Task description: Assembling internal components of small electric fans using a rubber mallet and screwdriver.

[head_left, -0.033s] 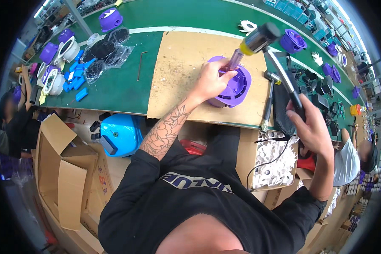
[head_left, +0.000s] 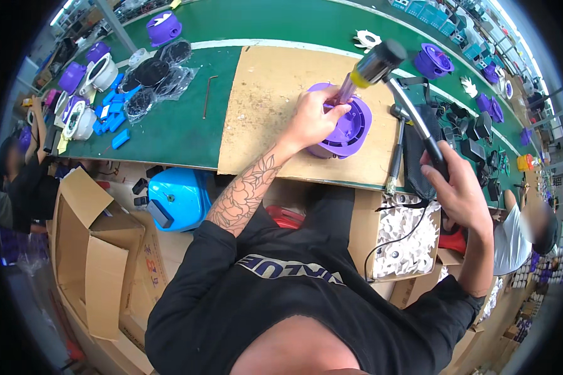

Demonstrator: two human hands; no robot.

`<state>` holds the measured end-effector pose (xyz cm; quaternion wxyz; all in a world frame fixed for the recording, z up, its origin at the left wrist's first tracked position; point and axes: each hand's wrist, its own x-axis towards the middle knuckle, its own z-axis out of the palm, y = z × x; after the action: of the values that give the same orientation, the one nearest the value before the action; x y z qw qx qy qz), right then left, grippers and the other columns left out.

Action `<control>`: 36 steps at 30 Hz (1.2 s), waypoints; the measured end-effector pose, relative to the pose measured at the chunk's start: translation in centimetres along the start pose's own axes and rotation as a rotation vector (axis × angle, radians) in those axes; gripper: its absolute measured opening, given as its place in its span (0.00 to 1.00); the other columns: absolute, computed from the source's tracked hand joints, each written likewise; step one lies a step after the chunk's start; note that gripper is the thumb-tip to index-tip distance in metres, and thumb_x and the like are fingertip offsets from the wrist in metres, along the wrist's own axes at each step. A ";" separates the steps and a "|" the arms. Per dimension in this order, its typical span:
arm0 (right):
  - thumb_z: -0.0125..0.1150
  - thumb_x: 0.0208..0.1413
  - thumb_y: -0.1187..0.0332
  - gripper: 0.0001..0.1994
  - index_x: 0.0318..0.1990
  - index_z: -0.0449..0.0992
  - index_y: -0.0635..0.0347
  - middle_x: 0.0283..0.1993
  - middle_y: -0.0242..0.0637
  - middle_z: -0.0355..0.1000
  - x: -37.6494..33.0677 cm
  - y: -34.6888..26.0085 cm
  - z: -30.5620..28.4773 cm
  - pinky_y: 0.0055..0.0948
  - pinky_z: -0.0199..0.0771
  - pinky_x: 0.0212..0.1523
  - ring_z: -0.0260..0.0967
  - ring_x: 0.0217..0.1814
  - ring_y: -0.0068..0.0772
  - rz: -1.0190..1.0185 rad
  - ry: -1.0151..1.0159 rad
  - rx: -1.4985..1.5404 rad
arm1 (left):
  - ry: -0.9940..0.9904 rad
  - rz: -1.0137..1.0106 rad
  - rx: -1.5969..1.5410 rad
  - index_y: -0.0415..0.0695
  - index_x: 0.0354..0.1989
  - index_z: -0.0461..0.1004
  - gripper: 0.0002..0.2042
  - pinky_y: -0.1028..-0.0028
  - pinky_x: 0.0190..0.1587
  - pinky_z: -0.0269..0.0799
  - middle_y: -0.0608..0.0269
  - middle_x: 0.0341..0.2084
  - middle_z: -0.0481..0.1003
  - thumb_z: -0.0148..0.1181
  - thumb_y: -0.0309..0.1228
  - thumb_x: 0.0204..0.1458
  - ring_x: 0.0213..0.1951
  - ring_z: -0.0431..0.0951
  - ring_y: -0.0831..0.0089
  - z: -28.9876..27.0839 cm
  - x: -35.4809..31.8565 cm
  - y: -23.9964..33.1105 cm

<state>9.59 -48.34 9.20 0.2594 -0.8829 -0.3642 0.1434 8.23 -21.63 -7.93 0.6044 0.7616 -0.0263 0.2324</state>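
Note:
A round purple plastic housing lies on the cardboard sheet in front of me, its ribbed inside facing up. My left hand is closed around a tool with a translucent pinkish handle, held upright over the housing. The tool's lower end is hidden by my fingers. My right hand grips the black handle of a mallet with a metal shaft. Its black and yellow head overlaps the top of the translucent handle; whether they touch I cannot tell.
On the cardboard sheet's right edge lies a second hammer, beside a black pouch. A hex key and blue parts sit left on the green bench. Below right, a box holds white parts. Other people are at both sides.
The mallet head has shifted slightly left and down toward the top of the translucent handle, and my right hand has moved a little with it. My left hand and the purple housing stay put.

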 end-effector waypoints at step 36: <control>0.58 0.59 0.71 0.15 0.53 0.70 0.62 0.34 0.46 0.74 2.7 4.6 1.4 0.30 0.70 0.38 0.70 0.33 0.29 0.120 0.374 -0.055 | 0.153 0.008 -0.396 0.34 0.49 0.73 0.13 0.73 0.43 0.78 0.57 0.37 0.79 0.60 0.24 0.57 0.36 0.81 0.73 -3.1 1.0 1.5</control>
<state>13.46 -48.61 5.26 0.2893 -0.9210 -0.2602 -0.0180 7.63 -18.92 -5.69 0.7414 0.6082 -0.0282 0.2822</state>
